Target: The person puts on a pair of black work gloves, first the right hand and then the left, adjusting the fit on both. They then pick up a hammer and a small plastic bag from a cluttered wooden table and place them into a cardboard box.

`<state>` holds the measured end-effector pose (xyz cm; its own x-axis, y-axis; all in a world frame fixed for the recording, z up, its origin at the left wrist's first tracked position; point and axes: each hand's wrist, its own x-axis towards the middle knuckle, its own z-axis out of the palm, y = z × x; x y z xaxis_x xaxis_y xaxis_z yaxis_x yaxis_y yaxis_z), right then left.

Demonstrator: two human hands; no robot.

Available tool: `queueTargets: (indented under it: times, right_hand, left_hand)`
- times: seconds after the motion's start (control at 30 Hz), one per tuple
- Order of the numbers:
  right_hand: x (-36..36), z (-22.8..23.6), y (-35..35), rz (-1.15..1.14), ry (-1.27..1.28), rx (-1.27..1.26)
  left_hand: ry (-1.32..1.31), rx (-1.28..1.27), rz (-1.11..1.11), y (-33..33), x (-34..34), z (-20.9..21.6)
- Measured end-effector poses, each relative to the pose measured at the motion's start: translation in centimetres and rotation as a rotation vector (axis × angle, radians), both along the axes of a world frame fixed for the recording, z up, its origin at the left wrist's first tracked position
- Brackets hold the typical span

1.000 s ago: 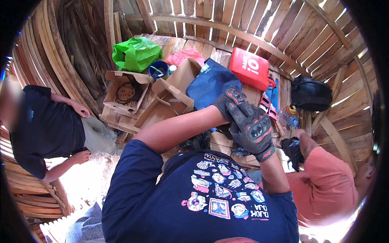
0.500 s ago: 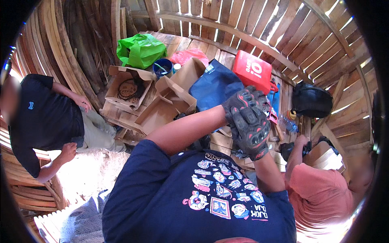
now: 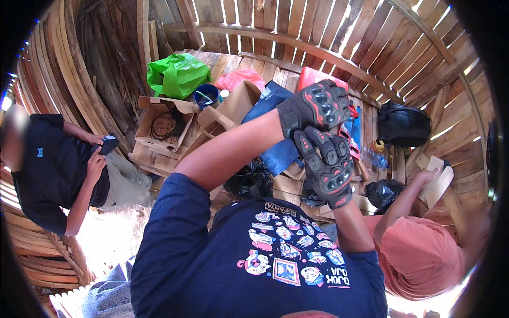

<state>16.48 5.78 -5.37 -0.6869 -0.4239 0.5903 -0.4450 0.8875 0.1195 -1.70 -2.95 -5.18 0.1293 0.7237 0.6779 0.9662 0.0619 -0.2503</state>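
Note:
Black gloves with red trim cover both of my hands, which meet in front of my chest above the table. My left hand [image 3: 316, 106] is the upper one, its hard-knuckled back up and its fingers curled over; the fingertips are hidden. Just below, my right hand [image 3: 328, 168] has its bent fingers against the underside of the left glove near the cuff. A blue bag [image 3: 260, 114] lies on the table behind the hands, with a red bag [image 3: 318, 78] beyond it, partly covered by my left hand.
An open cardboard box [image 3: 142, 119] with dark cord inside, a green bag [image 3: 177, 77] and a blue cup [image 3: 205, 95] stand at the left. A black backpack [image 3: 404, 124] rests at the right. One person [image 3: 58, 164] holds a dark object; another [image 3: 419, 246] holds pale board.
My left hand has turned its back more into view, and the right has slid lower against it. The left person's hands came together on a dark object; the right person raised a pale board.

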Motion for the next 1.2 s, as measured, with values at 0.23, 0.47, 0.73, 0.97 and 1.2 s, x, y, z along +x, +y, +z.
queueTargets:
  times: [0.23, 0.47, 0.73, 0.97, 1.2]
  right_hand:
    - [1.3, 0.7, 2.6, -0.070, 0.008, -0.216]
    - [0.3, -1.7, 2.1, 0.038, 0.209, -0.021]
    - [0.2, -0.6, 0.8, 0.232, 0.001, -0.209]
    - [0.6, 1.6, 0.1, 0.311, 0.028, 0.058]
    - [0.2, 0.5, 0.4, 0.270, -0.155, -0.050]
  left_hand:
    - [-0.178, -0.038, -0.003, -2.0, -0.6, 1.4]
    - [-0.113, -0.039, -0.051, -1.5, -0.2, 1.1]
    - [-0.112, -0.030, -0.049, -1.2, 1.2, 0.6]
    - [-0.089, -0.079, 0.002, -0.6, 1.3, -3.0]
    - [-0.059, 0.003, -0.067, -0.2, 0.4, -5.3]
